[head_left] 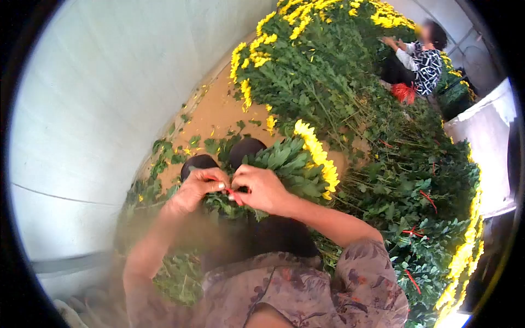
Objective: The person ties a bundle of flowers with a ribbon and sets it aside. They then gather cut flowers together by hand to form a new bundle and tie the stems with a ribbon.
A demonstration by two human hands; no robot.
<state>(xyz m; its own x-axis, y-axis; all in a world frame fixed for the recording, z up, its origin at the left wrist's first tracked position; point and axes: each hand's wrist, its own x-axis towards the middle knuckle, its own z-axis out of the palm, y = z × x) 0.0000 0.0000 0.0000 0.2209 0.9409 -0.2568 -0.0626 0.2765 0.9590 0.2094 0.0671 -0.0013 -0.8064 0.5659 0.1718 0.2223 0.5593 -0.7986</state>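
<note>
A bunch of yellow flowers with green leaves [281, 156] lies across my lap, its blooms toward the right. Over its leafy part my two hands are close together, almost touching. My left hand [201, 188] pinches one part of a red tie [235, 197]. Fingers of my right hand [260, 188] are closed on the same tie, from the right side. How the tie runs around the stems is hidden by my fingers and the leaves.
Large heaps of yellow flowers [328, 71] lie ahead and right. Bunches with red ties [413, 233] lie at my right. Another person [429, 65] sits at the upper right beside red strips [403, 93]. A pale wall [98, 109] rises on the left; fallen leaves litter the brown floor [219, 112].
</note>
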